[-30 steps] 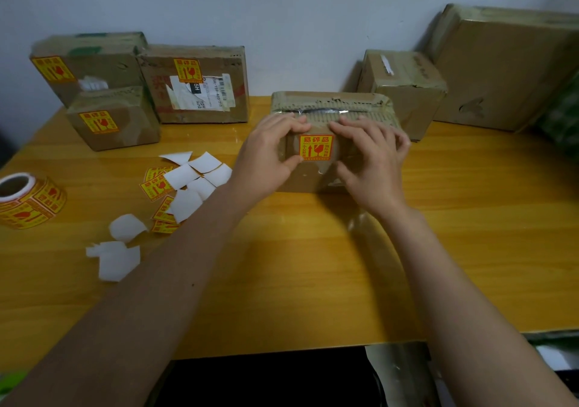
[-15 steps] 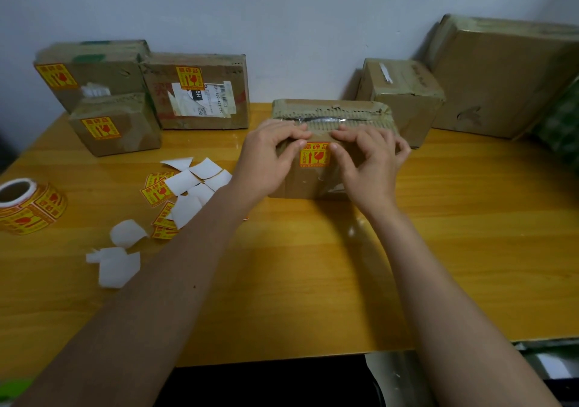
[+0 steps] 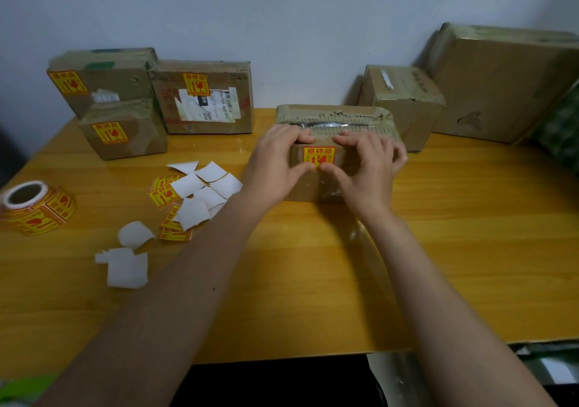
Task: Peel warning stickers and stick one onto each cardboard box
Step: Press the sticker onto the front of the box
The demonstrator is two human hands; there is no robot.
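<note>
Left hand [image 3: 275,163], right hand [image 3: 369,171] pressing, thumbs touching.

Boxes [image 3: 335,118] are brown. Stickers [image 3: 319,156] are yellow with red marks. The roll [image 3: 37,207] at left is yellow and red. Paper bits [image 3: 127,267] are white. The table [image 3: 470,234] is orange-yellow.

Sticker roll [image 3: 37,207] lies left of the boxes [image 3: 122,127].
</note>
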